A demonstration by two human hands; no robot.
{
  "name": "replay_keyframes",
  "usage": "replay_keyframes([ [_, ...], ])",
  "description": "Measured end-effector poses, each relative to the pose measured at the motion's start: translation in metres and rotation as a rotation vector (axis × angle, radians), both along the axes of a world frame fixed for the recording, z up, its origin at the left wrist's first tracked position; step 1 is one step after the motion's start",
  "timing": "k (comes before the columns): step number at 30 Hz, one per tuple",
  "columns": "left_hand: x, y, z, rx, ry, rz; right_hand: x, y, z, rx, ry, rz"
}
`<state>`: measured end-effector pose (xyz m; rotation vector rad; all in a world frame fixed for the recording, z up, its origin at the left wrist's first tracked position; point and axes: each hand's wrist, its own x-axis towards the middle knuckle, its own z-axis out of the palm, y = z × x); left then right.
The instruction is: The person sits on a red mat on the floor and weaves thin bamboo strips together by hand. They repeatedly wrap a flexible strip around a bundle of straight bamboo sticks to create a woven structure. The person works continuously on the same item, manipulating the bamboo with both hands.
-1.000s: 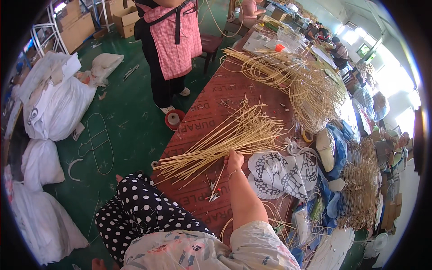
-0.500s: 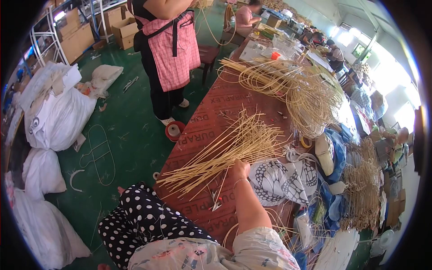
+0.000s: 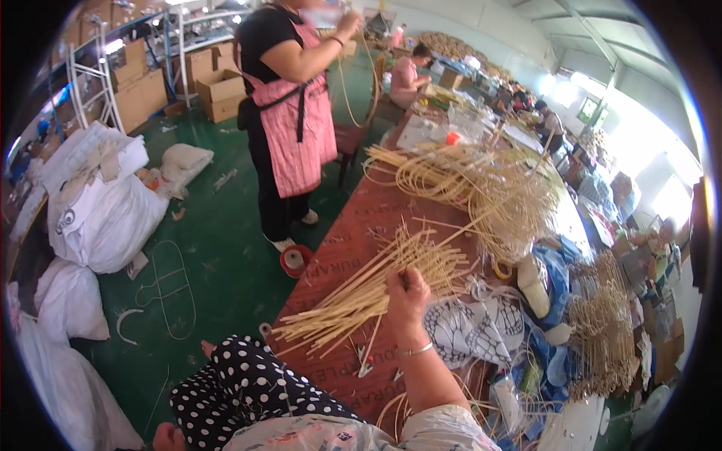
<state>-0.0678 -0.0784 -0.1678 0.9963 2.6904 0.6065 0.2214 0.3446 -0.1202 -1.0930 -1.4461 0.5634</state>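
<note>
My right hand [image 3: 408, 299], with a bracelet at the wrist, is raised over the near right side of a loose pile of thin bamboo sticks [image 3: 331, 312]. Its fingers are closed, and a long thin bamboo stick [image 3: 492, 201] seems to run from it toward the far right; the grip itself is partly hidden. Beside the hand lies white cloth with a black net pattern [image 3: 470, 327]. A small tool, perhaps pliers [image 3: 365, 367], rests on the red-brown table [image 3: 338, 387] near my lap. My left hand does not show.
Coiled cane hoops [image 3: 511, 195] cover the table farther off. Bundled wire-like frames [image 3: 602, 323] and blue plastic [image 3: 553, 286] crowd the right edge. A person in a pink checked apron [image 3: 304, 143] stands left of the table. White sacks [image 3: 105, 225] and a bent frame [image 3: 173, 289] are on the green floor.
My right hand has risen off the pile, fingers closed, and a long stick now slants away from it. The view has tilted up, showing more of the standing person.
</note>
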Motion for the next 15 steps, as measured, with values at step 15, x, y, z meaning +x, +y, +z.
replay_keyframes([
  [15, 0.049, 0.171, 0.197, 1.027, -0.624, -0.531, -0.152, -0.183, 0.056, 0.243, 0.180, 1.154],
])
